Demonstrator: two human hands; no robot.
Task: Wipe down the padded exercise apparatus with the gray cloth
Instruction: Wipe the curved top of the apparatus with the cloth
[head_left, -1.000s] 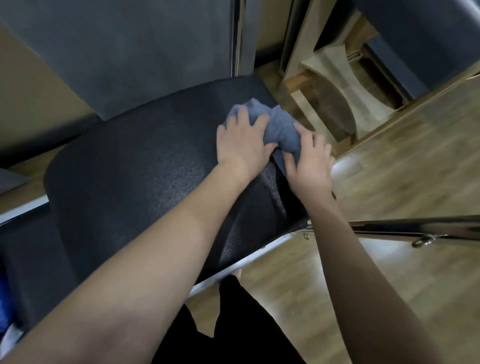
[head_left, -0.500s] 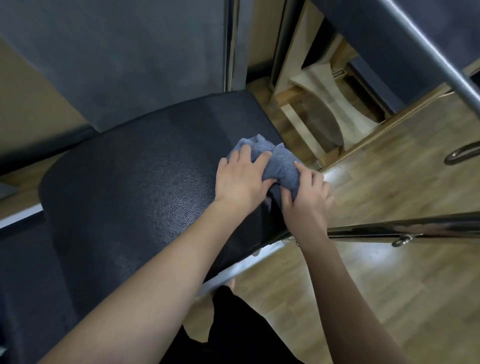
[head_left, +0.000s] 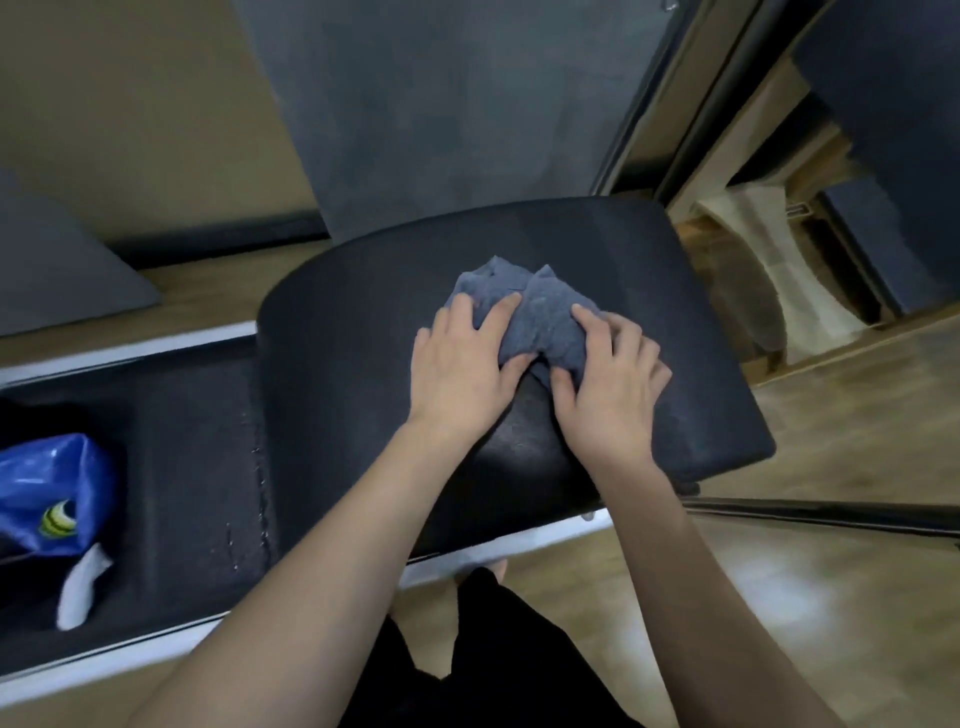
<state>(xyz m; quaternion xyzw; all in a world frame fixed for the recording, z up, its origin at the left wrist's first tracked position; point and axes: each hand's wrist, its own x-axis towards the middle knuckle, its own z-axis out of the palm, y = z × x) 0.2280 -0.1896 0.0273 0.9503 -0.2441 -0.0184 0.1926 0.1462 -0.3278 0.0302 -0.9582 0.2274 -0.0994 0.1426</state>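
I see my left hand (head_left: 460, 371) and right hand (head_left: 610, 387) gripping the bunched gray cloth (head_left: 530, 312) on the black pad (head_left: 363, 332); the cloth's near edge hides beneath curled fingers.

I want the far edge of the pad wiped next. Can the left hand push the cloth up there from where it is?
Probably yes. The left hand already presses on the gray cloth, and the black pad beyond it lies bare up to its far edge, with nothing in the way.
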